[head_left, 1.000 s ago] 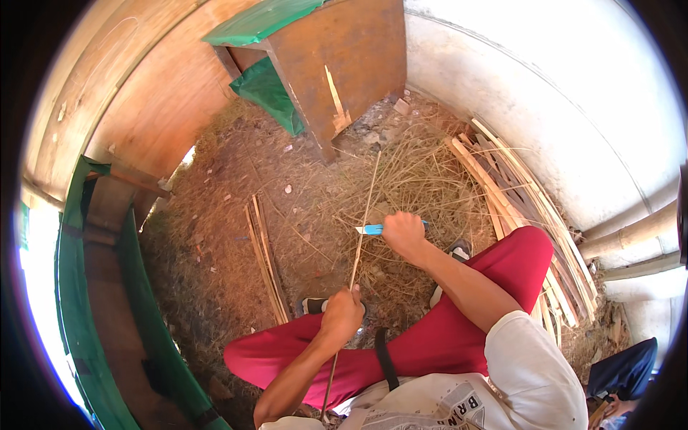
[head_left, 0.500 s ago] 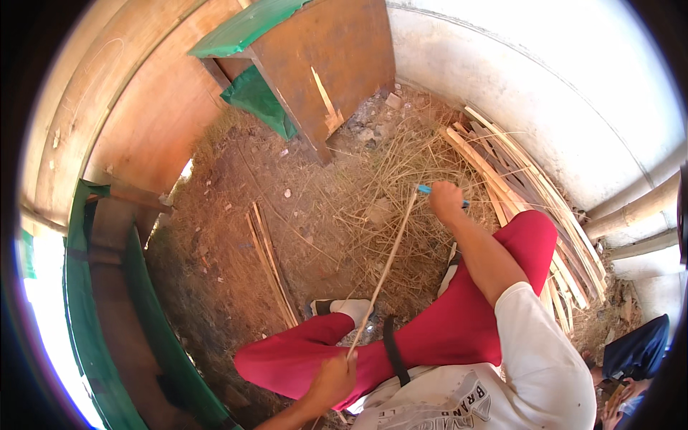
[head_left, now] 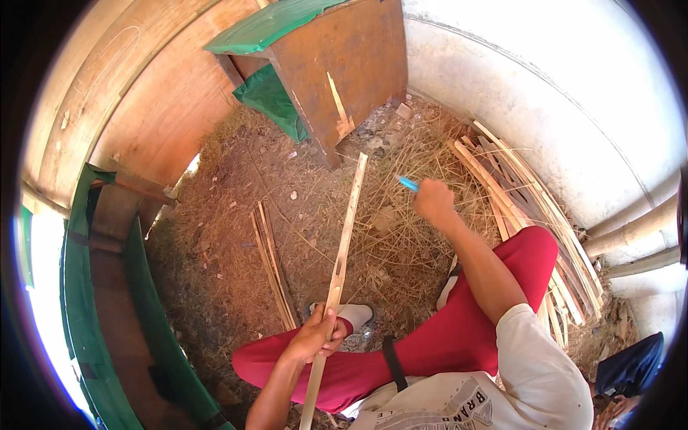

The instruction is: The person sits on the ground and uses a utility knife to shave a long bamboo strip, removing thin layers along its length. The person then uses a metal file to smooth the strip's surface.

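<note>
The left grip (head_left: 313, 340) is closed around the strip (head_left: 350, 222), which runs forward from it above the ground (head_left: 229, 236) and back across the left thigh (head_left: 261, 362), leaving view at the lower edge. The right grip (head_left: 434, 202) is wrapped around the blue knife (head_left: 409, 184) — the tip points toward the strip but is apart from it.

Below and ahead of the right grip, shavings (head_left: 394, 161) litter the ground. To its right, past the bent right knee (head_left: 532, 252), a pile of slats (head_left: 512, 204) lies along the white wall (head_left: 530, 79), with poles (head_left: 631, 235) farther out. Left of the left grip and a little ahead, loose sticks (head_left: 271, 269) reach back to the left thigh. Ahead of both grips, a cabinet (head_left: 358, 61) with a green cover (head_left: 276, 25) stands in the strip's line — how much room is left between them I cannot tell. Well to the left grip's left is a green-draped frame (head_left: 86, 308); behind the right grip, at the rim, another person (head_left: 631, 367).
</note>
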`<state>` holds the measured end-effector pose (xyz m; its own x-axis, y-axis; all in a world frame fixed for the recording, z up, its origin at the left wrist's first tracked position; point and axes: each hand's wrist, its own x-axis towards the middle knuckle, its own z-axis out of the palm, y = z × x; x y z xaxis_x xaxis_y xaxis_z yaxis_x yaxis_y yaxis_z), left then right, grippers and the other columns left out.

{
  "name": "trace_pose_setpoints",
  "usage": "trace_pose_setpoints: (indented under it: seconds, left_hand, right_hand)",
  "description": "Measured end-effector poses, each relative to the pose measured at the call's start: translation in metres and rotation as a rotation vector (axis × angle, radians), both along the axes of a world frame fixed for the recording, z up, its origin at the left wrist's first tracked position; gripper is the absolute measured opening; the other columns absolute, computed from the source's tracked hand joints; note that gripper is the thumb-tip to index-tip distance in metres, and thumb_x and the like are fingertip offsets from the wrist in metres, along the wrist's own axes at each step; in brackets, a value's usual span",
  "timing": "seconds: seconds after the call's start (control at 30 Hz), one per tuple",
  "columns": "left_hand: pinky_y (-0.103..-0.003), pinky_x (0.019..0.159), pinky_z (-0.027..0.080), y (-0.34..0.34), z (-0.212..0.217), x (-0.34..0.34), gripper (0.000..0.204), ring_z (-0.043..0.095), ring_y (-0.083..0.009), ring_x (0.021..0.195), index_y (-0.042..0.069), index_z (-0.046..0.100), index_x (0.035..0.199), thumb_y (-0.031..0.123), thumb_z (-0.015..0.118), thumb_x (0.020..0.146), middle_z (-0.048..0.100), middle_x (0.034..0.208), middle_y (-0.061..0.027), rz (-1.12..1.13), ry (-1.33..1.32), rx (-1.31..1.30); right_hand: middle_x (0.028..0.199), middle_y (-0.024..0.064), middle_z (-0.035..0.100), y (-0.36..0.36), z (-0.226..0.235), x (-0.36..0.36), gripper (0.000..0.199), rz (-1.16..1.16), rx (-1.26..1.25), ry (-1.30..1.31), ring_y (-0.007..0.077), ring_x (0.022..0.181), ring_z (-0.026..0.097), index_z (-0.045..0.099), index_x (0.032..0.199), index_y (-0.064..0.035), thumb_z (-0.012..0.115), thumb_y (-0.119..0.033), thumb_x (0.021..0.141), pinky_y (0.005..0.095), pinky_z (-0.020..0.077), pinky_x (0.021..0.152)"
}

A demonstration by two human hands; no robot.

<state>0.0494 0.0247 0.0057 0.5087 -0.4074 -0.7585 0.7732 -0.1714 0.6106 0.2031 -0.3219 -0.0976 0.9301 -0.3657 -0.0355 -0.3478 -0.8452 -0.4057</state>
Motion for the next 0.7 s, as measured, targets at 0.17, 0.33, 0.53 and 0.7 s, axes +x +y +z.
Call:
trace_pose_setpoints:
  seconds: [0.17, 0.33, 0.53, 0.7]
  left_hand:
    - [-0.024, 0.039, 0.034, -0.014, -0.005, 0.013, 0.026, 0.04, -0.009, 0.051, 0.014, 0.042, 0.109, 0.04, 0.041, 0.109, 0.045, 0.078, -0.0009, 0.072, -0.05, 0.03]
    - [-0.026, 0.042, 0.04, -0.026, -0.017, 0.03, 0.029, 0.049, -0.0106, 0.056, 0.011, 0.053, 0.104, 0.039, 0.049, 0.107, 0.048, 0.077, 0.0005, 0.082, -0.084, 0.099]
    - [-0.027, 0.046, 0.045, -0.037, -0.021, 0.039, 0.035, 0.053, -0.011, 0.056, 0.005, 0.063, 0.118, 0.035, 0.059, 0.103, 0.051, 0.073, 0.001, 0.043, -0.18, 0.168]
    - [-0.027, 0.048, 0.047, -0.04, -0.025, 0.042, 0.039, 0.052, -0.0103, 0.055, 0.003, 0.062, 0.121, 0.037, 0.056, 0.104, 0.051, 0.069, 0.0012, 0.042, -0.234, 0.238]
  right_hand:
    - [0.082, 0.0192, 0.071, 0.043, 0.057, -0.02, 0.025, 0.222, 0.347, 0.123, 0.0359, 0.08, 0.072, 0.073, 0.092, -0.001, 0.07, -0.026, 0.087, 0.0474, 0.0579, 0.074]
    - [0.075, 0.0204, 0.069, 0.062, 0.041, -0.049, 0.026, 0.374, 0.388, 0.021, 0.0381, 0.073, 0.07, 0.073, 0.088, -0.0011, 0.071, -0.027, 0.086, 0.0491, 0.0571, 0.072]
    - [0.072, 0.0193, 0.069, 0.065, 0.035, -0.054, 0.023, 0.378, 0.334, 0.006, 0.038, 0.07, 0.07, 0.075, 0.089, -0.0028, 0.071, -0.025, 0.085, 0.0485, 0.0569, 0.072]
    - [0.074, 0.0199, 0.069, 0.067, 0.028, -0.054, 0.021, 0.393, 0.258, -0.009, 0.0394, 0.072, 0.07, 0.075, 0.088, -0.0036, 0.07, -0.023, 0.084, 0.0496, 0.0571, 0.073]
